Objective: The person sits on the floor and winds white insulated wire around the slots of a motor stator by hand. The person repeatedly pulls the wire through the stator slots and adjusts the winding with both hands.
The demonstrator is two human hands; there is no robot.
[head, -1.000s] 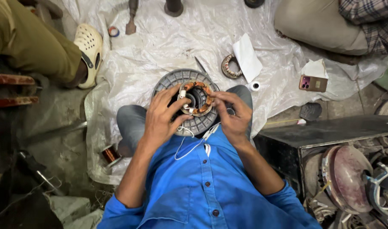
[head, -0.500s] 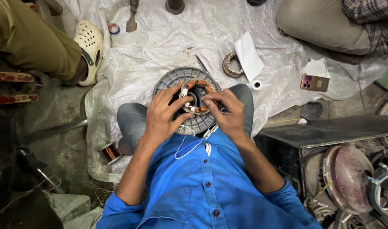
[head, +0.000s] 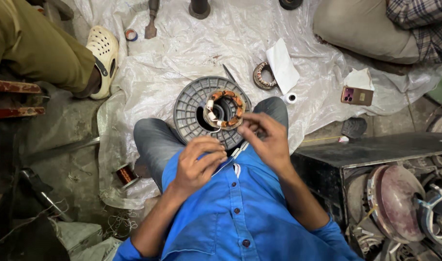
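Head view: grey ribbed motor housing (head: 192, 108) with copper-wound stator (head: 224, 109) on lap. Left hand (head: 198, 163) pinched closed on thin white leads (head: 236, 152); right hand (head: 265, 139) fingers curled, hold unclear. Nearby: second stator (head: 263, 76), phone (head: 356, 95), copper wire spool (head: 126, 174), tape roll (head: 130, 34).

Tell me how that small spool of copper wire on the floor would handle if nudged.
The spool of copper wire lies tilted on its round flange, so it would probably roll. Tightly wound metal suggests it is heavy for its size. Its loose wire end may snag.
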